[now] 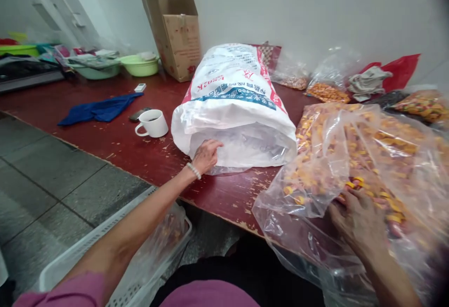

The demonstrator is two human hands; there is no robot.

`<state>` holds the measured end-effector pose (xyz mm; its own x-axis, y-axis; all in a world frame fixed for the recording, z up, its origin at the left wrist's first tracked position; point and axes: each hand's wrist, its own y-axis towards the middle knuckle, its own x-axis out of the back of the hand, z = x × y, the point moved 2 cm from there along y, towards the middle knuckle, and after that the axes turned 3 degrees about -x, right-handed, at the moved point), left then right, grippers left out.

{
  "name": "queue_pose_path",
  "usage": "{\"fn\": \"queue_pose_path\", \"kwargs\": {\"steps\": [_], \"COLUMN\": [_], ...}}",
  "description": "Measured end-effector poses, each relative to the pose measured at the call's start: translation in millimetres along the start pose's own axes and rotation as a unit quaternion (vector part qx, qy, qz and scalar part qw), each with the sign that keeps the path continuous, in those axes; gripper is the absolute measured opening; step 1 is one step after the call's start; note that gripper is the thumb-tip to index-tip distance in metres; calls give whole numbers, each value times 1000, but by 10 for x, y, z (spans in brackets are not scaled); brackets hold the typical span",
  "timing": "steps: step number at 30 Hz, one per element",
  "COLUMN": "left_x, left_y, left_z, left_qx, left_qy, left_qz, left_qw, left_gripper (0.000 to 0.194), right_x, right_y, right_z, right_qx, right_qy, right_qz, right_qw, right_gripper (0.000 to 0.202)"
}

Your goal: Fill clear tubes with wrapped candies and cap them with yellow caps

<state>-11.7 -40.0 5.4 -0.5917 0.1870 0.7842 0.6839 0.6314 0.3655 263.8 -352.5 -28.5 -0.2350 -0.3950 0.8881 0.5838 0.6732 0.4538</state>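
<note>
My left hand point(206, 156), with a beaded bracelet, is at the mouth of a large white printed sack point(233, 70) lying on its side. Its index finger points out to the right, the other fingers are loosely bent, and nothing shows in it. Inside the sack is a clear plastic liner point(259, 145). At the right, my right hand point(363, 218) reaches into the opening of a big clear plastic bag point(322, 157). Its fingers curl round some small yellow and red pieces point(356, 183), the tips partly hidden among them. Many more such pieces fill the bag.
On the worn red table point(154, 157) stand a white mug point(153, 123), a blue cloth point(101, 109), an open cardboard box point(180, 40) and green basins point(139, 66). Smaller filled bags point(328, 92) line the wall. A white plastic crate point(119, 218) sits below the table's front edge.
</note>
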Motion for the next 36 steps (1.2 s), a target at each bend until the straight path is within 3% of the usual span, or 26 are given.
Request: {"fn": "queue_pose_path", "kwargs": {"steps": [2, 6, 9, 13, 16, 20, 25, 31, 36], "left_x": [-235, -602, -815, -982, -956, -816, -681, -506, -449], "left_y": [427, 942, 1085, 1102, 963, 631, 352, 239, 211], "left_z": [45, 81, -21, -192, -250, -227, -184, -123, -137], "left_qx": [17, 26, 19, -15, -66, -117, -119, -98, -114], "left_qy": [24, 30, 30, 37, 46, 57, 67, 64, 79], "left_qz": [-3, 8, 40, 72, 82, 94, 115, 156, 190], "left_qw": [1000, 999, 999, 997, 993, 987, 984, 981, 972], "left_gripper": [37, 34, 32, 39, 29, 30, 33, 42, 47], "right_x": [30, -78, -165, -144, -74, 24, 193, 362, 330], "right_y": [16, 8, -28, -89, -143, -243, -361, -379, -344], "right_z": [-132, -357, -317, -116, -22, 76, 306, 541, 534], "right_qx": [-39, -79, -33, 12, 21, 64, 82, -12, -21], "right_qy": [-73, -92, -83, -38, -26, 10, 9, -142, -117], "right_qz": [-14, 65, 54, 34, 55, 78, 90, 128, 167], "right_qw": [996, 991, 995, 999, 998, 995, 993, 982, 979], "right_gripper": [53, 50, 40, 32, 27, 24, 20, 26, 20]}}
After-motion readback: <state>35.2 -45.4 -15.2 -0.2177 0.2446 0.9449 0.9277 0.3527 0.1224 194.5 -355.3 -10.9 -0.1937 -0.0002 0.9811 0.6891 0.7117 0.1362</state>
